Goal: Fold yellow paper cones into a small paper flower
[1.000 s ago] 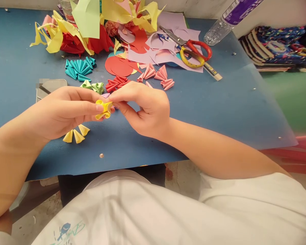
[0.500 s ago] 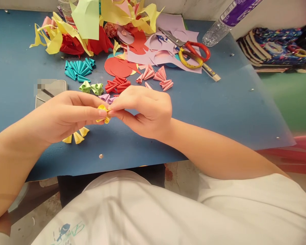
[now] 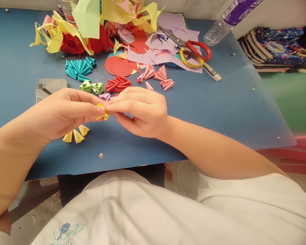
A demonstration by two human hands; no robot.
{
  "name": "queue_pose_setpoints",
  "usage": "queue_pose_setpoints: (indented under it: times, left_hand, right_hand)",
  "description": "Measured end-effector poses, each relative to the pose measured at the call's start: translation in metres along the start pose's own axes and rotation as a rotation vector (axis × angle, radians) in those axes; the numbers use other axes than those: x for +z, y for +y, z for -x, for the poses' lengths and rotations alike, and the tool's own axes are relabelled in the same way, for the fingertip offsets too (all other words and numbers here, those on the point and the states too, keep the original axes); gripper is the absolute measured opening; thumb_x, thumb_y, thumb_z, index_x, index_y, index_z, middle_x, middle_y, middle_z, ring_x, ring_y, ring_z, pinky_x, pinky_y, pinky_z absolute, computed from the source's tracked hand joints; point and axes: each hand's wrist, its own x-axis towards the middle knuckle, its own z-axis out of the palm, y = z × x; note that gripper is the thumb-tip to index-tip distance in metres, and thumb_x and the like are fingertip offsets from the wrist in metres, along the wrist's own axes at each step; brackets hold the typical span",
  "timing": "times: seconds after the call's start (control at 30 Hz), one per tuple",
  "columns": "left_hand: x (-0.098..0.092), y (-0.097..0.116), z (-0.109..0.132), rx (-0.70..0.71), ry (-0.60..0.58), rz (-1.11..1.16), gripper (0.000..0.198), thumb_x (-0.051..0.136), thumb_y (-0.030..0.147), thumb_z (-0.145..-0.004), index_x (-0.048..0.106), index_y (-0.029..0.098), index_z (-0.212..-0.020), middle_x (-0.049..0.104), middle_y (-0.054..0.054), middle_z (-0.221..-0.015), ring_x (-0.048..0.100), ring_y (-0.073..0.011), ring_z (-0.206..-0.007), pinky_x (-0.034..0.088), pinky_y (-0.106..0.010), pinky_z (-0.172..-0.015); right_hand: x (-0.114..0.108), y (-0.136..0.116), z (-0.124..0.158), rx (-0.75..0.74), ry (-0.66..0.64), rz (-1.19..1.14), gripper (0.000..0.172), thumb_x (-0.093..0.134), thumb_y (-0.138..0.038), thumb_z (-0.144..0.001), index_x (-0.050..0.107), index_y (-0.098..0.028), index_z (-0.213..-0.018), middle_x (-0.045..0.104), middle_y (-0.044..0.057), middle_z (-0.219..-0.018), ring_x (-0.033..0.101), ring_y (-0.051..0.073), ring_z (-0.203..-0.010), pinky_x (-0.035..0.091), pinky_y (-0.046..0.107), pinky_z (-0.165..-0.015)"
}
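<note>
Between my hands is a small cluster of yellow rolled paper cones (image 3: 105, 116). My left hand (image 3: 68, 110) pinches it from the left with thumb and fingers. From the right, the fingertips of my right hand (image 3: 142, 110) press on the same cluster; its thumb is partly hidden. Yellow paper cones (image 3: 78, 136) lie on the table below my left hand. Just behind my fingers are purple cones (image 3: 105, 97), partly covered. Beyond them lie green cones (image 3: 97, 88), red cones (image 3: 117, 84), pink cones (image 3: 161, 73) and teal cones (image 3: 80, 69).
Paper scraps (image 3: 89, 34) are heaped at the back of the blue table (image 3: 219, 112), beside red paper circles (image 3: 119, 66). Scissors (image 3: 191, 51) and a cutter knife (image 3: 211, 71) lie right of them. A plastic bottle (image 3: 219, 29) stands back right; a phone (image 3: 60, 84) lies left.
My right hand has shifted slightly left, and its fingers now lie straighter over the yellow cones. My left hand keeps its pinch, slightly higher in view.
</note>
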Motion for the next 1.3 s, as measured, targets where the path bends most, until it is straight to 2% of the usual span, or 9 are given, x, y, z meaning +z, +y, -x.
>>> queue_pose_setpoints:
  times: [0.2, 0.47, 0.57, 0.8, 0.93, 1.03, 1.13, 1.2, 1.3]
  left_hand:
    - [0.004, 0.000, 0.001, 0.002, -0.005, -0.036, 0.011, 0.088, 0.029, -0.080, 0.089, 0.019, -0.085, 0.081, -0.008, -0.086, 0.073, -0.0212, -0.080, 0.062, -0.037, -0.082]
    - [0.005, 0.006, 0.004, -0.021, -0.035, -0.041, 0.013, 0.089, 0.028, -0.077, 0.089, 0.018, -0.086, 0.079, -0.008, -0.086, 0.068, -0.0180, -0.074, 0.055, -0.029, -0.066]
    - [0.003, 0.006, 0.004, -0.021, -0.033, -0.048, 0.016, 0.091, 0.030, -0.079, 0.090, 0.018, -0.090, 0.080, -0.009, -0.089, 0.067, -0.0179, -0.071, 0.054, -0.031, -0.066]
    - [0.007, 0.006, 0.005, -0.021, -0.024, -0.127, 0.015, 0.093, 0.034, -0.075, 0.091, 0.022, -0.085, 0.073, -0.005, -0.071, 0.057, -0.0144, -0.061, 0.039, -0.026, -0.050]
    - [0.006, 0.009, 0.005, 0.009, 0.048, -0.080, 0.018, 0.095, 0.028, -0.073, 0.091, 0.022, -0.088, 0.075, -0.004, -0.075, 0.066, -0.0162, -0.072, 0.048, -0.023, -0.056]
    - [0.003, 0.007, 0.005, 0.042, 0.110, -0.062, 0.026, 0.095, 0.032, -0.077, 0.091, 0.022, -0.101, 0.077, -0.004, -0.082, 0.067, -0.0149, -0.076, 0.052, -0.022, -0.059]
    - [0.003, 0.004, 0.004, 0.058, 0.069, -0.052, 0.036, 0.094, 0.038, -0.084, 0.088, 0.021, -0.115, 0.083, -0.008, -0.103, 0.072, -0.0171, -0.088, 0.057, -0.023, -0.067]
    - [0.005, 0.001, 0.003, 0.090, 0.018, -0.025, 0.035, 0.091, 0.040, -0.090, 0.086, 0.020, -0.119, 0.083, -0.011, -0.116, 0.075, -0.0197, -0.099, 0.062, -0.027, -0.079]
    - [0.010, -0.001, 0.002, 0.155, 0.072, -0.025, 0.025, 0.091, 0.033, -0.092, 0.082, 0.019, -0.109, 0.084, -0.008, -0.107, 0.078, -0.0188, -0.098, 0.064, -0.030, -0.089]
  right_hand:
    - [-0.001, -0.011, -0.003, 0.113, -0.111, 0.051, 0.024, 0.045, -0.018, -0.114, 0.068, -0.017, -0.108, 0.074, 0.004, -0.101, 0.075, 0.015, -0.101, 0.068, 0.038, -0.098]
    - [-0.010, -0.010, -0.003, 0.030, -0.304, 0.202, 0.035, 0.036, -0.032, -0.118, 0.067, -0.018, -0.127, 0.069, 0.005, -0.122, 0.075, 0.015, -0.116, 0.068, 0.039, -0.095]
    - [-0.010, -0.006, -0.001, -0.006, -0.274, 0.199, 0.033, 0.041, -0.035, -0.117, 0.069, -0.020, -0.126, 0.069, 0.005, -0.123, 0.075, 0.016, -0.114, 0.069, 0.040, -0.094]
    - [-0.004, -0.007, 0.001, 0.039, -0.188, 0.108, 0.025, 0.041, -0.028, -0.116, 0.064, -0.021, -0.120, 0.072, 0.004, -0.115, 0.076, 0.015, -0.109, 0.068, 0.038, -0.096]
    - [-0.002, -0.003, -0.002, 0.055, -0.092, 0.022, 0.023, 0.043, -0.031, -0.116, 0.062, -0.020, -0.111, 0.071, 0.002, -0.107, 0.076, 0.015, -0.104, 0.069, 0.040, -0.095]
    - [0.001, 0.003, 0.000, 0.096, -0.013, -0.035, 0.023, 0.054, -0.043, -0.112, 0.062, -0.021, -0.111, 0.072, 0.002, -0.101, 0.075, 0.015, -0.096, 0.071, 0.040, -0.089]
    - [0.007, 0.006, 0.005, 0.142, 0.014, -0.075, 0.038, 0.073, -0.055, -0.102, 0.061, -0.022, -0.116, 0.074, 0.002, -0.101, 0.073, 0.015, -0.088, 0.070, 0.037, -0.083]
    - [0.010, 0.006, 0.008, 0.167, 0.033, -0.102, 0.044, 0.079, -0.054, -0.098, 0.060, -0.022, -0.121, 0.075, 0.001, -0.100, 0.072, 0.014, -0.085, 0.069, 0.035, -0.080]
    - [0.014, 0.004, 0.008, 0.196, 0.036, -0.143, 0.031, 0.078, -0.037, -0.100, 0.063, -0.019, -0.121, 0.077, 0.001, -0.098, 0.073, 0.012, -0.082, 0.067, 0.031, -0.079]
